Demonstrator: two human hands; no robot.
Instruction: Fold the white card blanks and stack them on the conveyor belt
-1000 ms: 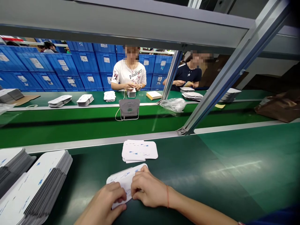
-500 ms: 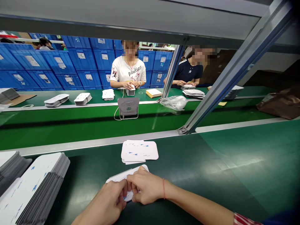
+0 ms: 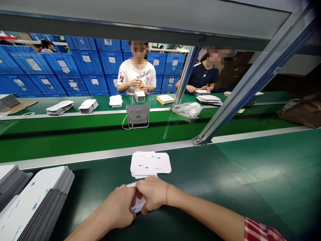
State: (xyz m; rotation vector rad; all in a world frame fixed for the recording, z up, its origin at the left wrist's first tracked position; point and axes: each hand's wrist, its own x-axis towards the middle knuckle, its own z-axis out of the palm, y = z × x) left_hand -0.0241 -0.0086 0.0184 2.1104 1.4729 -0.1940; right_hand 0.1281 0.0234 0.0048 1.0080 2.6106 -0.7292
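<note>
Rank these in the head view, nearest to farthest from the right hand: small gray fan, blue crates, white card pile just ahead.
1. White card pile: just beyond the right hand.
2. Gray fan: farther ahead, near mid-picture.
3. Blue crates: background, mostly left.

2 nr. hands (image 3: 124, 206), 1 fan (image 3: 137, 114), 2 co-workers (image 3: 127, 73) opp., prob. 12+ blue bins (image 3: 86, 65).

Your left hand (image 3: 122, 206) and right hand (image 3: 153, 191) meet near six o'clock, fingers (image 3: 138, 194) curled inward; your left forearm (image 3: 94, 221) slants down toward eight o'clock, your right forearm (image 3: 205, 208) toward four.
</note>
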